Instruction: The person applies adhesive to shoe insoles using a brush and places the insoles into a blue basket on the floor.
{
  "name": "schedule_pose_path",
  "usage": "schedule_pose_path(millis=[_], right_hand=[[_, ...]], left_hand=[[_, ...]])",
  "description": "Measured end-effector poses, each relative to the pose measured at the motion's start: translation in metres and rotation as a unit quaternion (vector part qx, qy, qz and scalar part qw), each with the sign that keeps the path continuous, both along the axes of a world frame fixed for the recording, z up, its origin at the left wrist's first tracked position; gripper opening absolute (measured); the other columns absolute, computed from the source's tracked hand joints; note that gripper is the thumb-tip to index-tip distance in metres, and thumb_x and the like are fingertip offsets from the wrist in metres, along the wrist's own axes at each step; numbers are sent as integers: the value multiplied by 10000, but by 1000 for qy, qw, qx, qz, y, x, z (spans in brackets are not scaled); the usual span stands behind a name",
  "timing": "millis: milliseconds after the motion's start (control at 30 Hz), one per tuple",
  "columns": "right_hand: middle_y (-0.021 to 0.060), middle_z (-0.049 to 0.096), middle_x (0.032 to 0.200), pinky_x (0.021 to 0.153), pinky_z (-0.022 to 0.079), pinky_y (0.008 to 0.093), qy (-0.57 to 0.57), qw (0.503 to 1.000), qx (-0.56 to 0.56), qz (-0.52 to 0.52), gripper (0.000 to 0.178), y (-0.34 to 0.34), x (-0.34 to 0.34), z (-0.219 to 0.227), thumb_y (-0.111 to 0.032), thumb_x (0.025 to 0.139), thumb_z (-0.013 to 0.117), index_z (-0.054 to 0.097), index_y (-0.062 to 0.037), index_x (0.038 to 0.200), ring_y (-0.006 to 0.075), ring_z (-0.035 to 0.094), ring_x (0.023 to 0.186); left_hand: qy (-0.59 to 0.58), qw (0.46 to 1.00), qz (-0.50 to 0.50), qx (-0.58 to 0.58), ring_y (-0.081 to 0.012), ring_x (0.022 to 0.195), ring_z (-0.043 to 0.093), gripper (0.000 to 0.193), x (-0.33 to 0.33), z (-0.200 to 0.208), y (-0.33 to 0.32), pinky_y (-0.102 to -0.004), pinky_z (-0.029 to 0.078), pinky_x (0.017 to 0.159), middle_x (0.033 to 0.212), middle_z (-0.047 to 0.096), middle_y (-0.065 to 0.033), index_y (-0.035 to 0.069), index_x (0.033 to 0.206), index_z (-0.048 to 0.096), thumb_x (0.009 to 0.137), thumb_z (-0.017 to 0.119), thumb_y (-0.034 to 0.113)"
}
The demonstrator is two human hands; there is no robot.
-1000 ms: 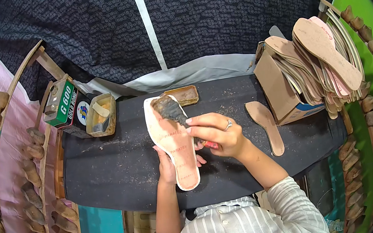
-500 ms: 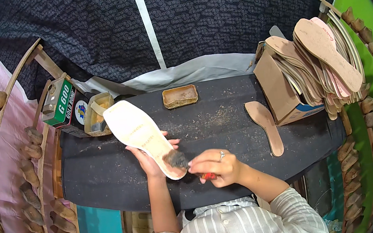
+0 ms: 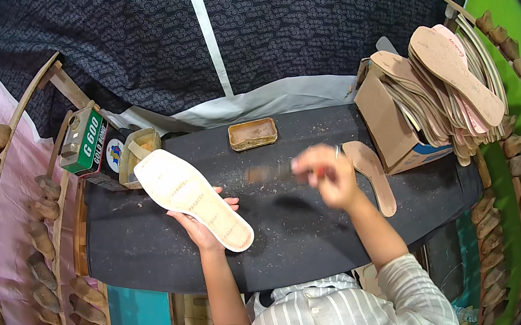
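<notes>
A pale shoe insole [image 3: 194, 201] with faint printed marks lies tilted across my left hand [image 3: 202, 229]. That hand supports it from beneath, the fingertips showing past its right edge and the thumb side on the left. Right of the insole, above the table, my right hand [image 3: 329, 176] is closed round a brush [image 3: 268, 173] with dark bristles and some red on its handle. Motion smears the brush and fingertips, and the brush is clear of the insole. Just beyond my right hand, a brown insole [image 3: 373, 180] lies on the table, partly covered by the hand.
The dark table [image 3: 303, 236] is strewn with shavings. A shallow tray [image 3: 252, 135] sits at its far middle. A green can [image 3: 83, 143] and a cut-open container [image 3: 141, 155] stand far left. Far right, a cardboard box [image 3: 387, 126] holds stacked insoles [image 3: 456, 77]. Racks of shoe lasts [image 3: 39, 234] flank both sides.
My right hand has lifted the brush off the insole's heel and swung it away to the right and farther out. The insole has shifted slightly left in my left hand.
</notes>
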State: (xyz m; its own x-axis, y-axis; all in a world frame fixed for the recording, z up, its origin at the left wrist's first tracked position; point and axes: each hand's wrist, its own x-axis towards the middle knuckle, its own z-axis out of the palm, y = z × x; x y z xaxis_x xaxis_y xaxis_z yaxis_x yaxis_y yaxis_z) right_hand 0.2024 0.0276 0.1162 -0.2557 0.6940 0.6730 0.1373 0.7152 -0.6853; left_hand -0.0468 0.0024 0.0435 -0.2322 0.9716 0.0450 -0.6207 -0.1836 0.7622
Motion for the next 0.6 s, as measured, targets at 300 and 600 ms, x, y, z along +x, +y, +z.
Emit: schedule_pose_path(millis=[300, 600], right_hand=[[138, 620, 887, 705, 513, 298, -68, 993, 18, -94, 225, 116, -22, -55, 95, 782, 508, 595, -21, 954, 231, 651, 791], [104, 616, 882, 720, 497, 301, -37, 992, -44, -112, 141, 136, -39, -95, -68, 807, 626, 594, -20, 935, 207, 632, 794]], left_hand=[[-49, 998, -26, -27, -295, 639, 644, 871, 4, -5, -7, -401, 560, 541, 952, 592, -161, 30, 1212, 434, 830, 99, 737], [-36, 999, -16, -16, -323, 676, 650, 941, -6, -15, -12, -419, 563, 564, 992, 590, -198, -9, 1229, 416, 806, 83, 763]])
